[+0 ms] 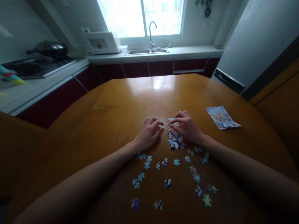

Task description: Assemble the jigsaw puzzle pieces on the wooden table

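Observation:
A partly joined jigsaw puzzle [175, 144] lies on the wooden table, its upper part covered by my right hand [187, 127]. The thumb and index finger of that hand pinch at a small puzzle piece [168, 124] by the puzzle's left edge. Just left of the puzzle is my left hand [149, 133], thumb and index finger apart and nothing between them. Its index fingertip points at the same small piece, with a slight gap. Several loose pieces are scattered nearer to me, among them a plain light-blue piece [177, 162] and a yellow-green piece [207, 200].
A creased picture sheet [221, 117] lies on the table [149, 96] to the right. Beyond the table are a sink [140, 52] with a tall tap, a white microwave [102, 43], and a pan [50, 49] on the stove. A fridge [259, 40] stands at the right.

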Demonstrator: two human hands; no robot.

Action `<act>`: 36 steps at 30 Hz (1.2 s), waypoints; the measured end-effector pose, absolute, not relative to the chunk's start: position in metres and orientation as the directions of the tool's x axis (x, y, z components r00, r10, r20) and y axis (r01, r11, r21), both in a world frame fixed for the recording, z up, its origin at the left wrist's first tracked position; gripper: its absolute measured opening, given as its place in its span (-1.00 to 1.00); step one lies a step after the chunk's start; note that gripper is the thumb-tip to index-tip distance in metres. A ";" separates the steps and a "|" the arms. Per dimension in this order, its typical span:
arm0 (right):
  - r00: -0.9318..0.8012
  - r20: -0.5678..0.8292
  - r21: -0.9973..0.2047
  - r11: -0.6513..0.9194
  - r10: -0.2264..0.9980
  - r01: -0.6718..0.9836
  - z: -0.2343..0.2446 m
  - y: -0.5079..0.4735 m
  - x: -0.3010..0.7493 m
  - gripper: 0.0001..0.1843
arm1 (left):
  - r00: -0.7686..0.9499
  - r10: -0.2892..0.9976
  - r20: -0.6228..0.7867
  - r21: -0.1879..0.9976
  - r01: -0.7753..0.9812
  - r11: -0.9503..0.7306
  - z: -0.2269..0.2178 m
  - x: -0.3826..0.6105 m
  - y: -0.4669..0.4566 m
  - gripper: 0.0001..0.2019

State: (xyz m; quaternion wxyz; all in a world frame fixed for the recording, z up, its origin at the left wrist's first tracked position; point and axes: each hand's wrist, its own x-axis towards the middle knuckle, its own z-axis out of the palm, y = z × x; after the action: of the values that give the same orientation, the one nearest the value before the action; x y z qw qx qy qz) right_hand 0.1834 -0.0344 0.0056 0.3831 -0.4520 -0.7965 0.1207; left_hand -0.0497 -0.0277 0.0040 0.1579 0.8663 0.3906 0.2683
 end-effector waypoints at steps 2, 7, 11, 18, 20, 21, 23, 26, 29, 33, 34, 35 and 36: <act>-0.314 0.479 -0.518 0.553 0.819 0.653 -0.001 -0.030 0.188 -0.95 | 0.584 0.740 0.334 0.448 0.592 -0.669 0.003 -0.050 -0.028 -0.79; -0.337 0.462 -0.495 0.554 0.820 0.669 -0.008 -0.031 0.187 -0.95 | 0.641 0.694 0.328 0.368 0.590 -0.719 0.002 -0.050 -0.030 -0.69; -0.332 0.457 -0.490 0.545 0.825 0.680 -0.008 -0.030 0.187 -0.95 | 0.655 0.688 0.313 0.355 0.591 -0.724 0.004 -0.050 -0.032 -0.66; -0.334 0.438 -0.505 0.535 0.835 0.677 -0.007 -0.031 0.188 -0.93 | 0.670 0.673 0.314 0.330 0.587 -0.739 0.003 -0.051 -0.031 -0.63; -0.323 0.450 -0.508 0.536 0.833 0.674 -0.007 -0.031 0.189 -0.93 | 0.670 0.675 0.309 0.333 0.589 -0.736 0.003 -0.051 -0.031 -0.63; -0.318 0.456 -0.510 0.537 0.831 0.672 -0.007 -0.032 0.189 -0.92 | 0.668 0.677 0.308 0.336 0.590 -0.735 0.003 -0.051 -0.032 -0.63; -0.320 0.466 -0.515 0.547 0.825 0.660 -0.006 -0.033 0.191 -0.87 | 0.667 0.679 0.308 0.337 0.591 -0.733 0.004 -0.051 -0.032 -0.64; -0.352 0.466 -0.514 0.572 0.812 0.640 -0.006 -0.035 0.192 -0.79 | 0.669 0.675 0.311 0.333 0.589 -0.736 0.005 -0.051 -0.032 -0.63; -0.365 0.462 -0.505 0.578 0.808 0.641 -0.007 -0.036 0.192 -0.75 | 0.667 0.677 0.310 0.331 0.592 -0.735 0.005 -0.051 -0.032 -0.61; -0.368 0.452 -0.509 0.574 0.813 0.642 -0.008 -0.035 0.193 -0.75 | 0.668 0.675 0.313 0.324 0.593 -0.737 0.003 -0.051 -0.031 -0.59; -0.371 0.451 -0.511 0.576 0.812 0.638 -0.009 -0.035 0.193 -0.75 | 0.669 0.673 0.316 0.321 0.592 -0.739 0.003 -0.052 -0.031 -0.59; -0.375 0.450 -0.512 0.578 0.811 0.635 -0.009 -0.034 0.193 -0.76 | 0.669 0.671 0.319 0.319 0.591 -0.741 0.003 -0.052 -0.031 -0.58; -0.378 0.449 -0.514 0.580 0.810 0.632 -0.009 -0.034 0.193 -0.75 | 0.670 0.670 0.320 0.316 0.591 -0.742 0.002 -0.051 -0.031 -0.59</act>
State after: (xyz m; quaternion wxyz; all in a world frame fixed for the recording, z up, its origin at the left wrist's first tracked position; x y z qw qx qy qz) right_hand 0.1934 -0.0344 -0.0086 0.3432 -0.4396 -0.8199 0.1293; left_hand -0.0515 -0.0312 0.0023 0.0932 0.9090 0.3469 0.2117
